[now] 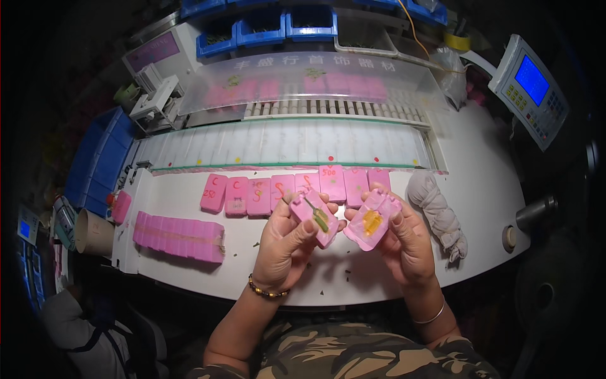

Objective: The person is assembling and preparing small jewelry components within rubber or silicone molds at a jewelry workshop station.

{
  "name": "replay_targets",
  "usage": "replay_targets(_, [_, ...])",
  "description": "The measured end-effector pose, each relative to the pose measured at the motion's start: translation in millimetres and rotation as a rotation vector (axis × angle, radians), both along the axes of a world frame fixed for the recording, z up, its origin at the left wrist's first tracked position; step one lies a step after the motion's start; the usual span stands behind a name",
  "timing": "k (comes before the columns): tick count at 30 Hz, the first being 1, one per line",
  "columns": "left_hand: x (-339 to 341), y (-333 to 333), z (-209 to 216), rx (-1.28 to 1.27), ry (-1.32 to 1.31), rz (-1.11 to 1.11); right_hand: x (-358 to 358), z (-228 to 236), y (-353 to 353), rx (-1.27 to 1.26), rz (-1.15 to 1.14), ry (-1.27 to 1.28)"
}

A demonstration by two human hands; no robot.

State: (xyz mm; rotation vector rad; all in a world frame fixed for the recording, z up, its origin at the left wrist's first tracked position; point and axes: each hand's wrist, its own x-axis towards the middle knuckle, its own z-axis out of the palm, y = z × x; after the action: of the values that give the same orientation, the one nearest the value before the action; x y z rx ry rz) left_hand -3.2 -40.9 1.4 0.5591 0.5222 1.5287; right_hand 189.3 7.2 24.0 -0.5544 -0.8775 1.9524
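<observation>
My left hand (282, 247) holds one half of a pink rubber mould (302, 203) between thumb and fingers, its inner face turned up. A small green piece (320, 220), wax-like, lies in that half. In my right hand (411, 243) is the matching pink mould half (383, 205), tilted toward me, with a yellow-orange patch (371, 222) in its middle. The two halves are held apart, side by side above the white table. Just beyond my hands stands a row of pink mould blocks (258, 197) with red markings, partly hidden by my fingers.
A bound stack of pink blocks (178, 237) lies at left, near a beige cup (95, 232). A rolled cloth (437, 215) is at right. Behind run a glass-edged panel strip (278, 142) and blue bins (261, 28). A control panel (530, 88) stands far right; dark crumbs dot the table.
</observation>
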Motion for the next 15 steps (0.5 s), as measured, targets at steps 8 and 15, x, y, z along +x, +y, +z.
replay_targets(8, [-8, 5, 1, -0.273, -0.093, 0.11, 14, -25, 6, 0.124, 0.145, -0.535])
replay_targets(15, [-6, 10, -8, -0.286, -0.145, -0.038, 3, -24, 8, 0.812, -0.097, -0.926])
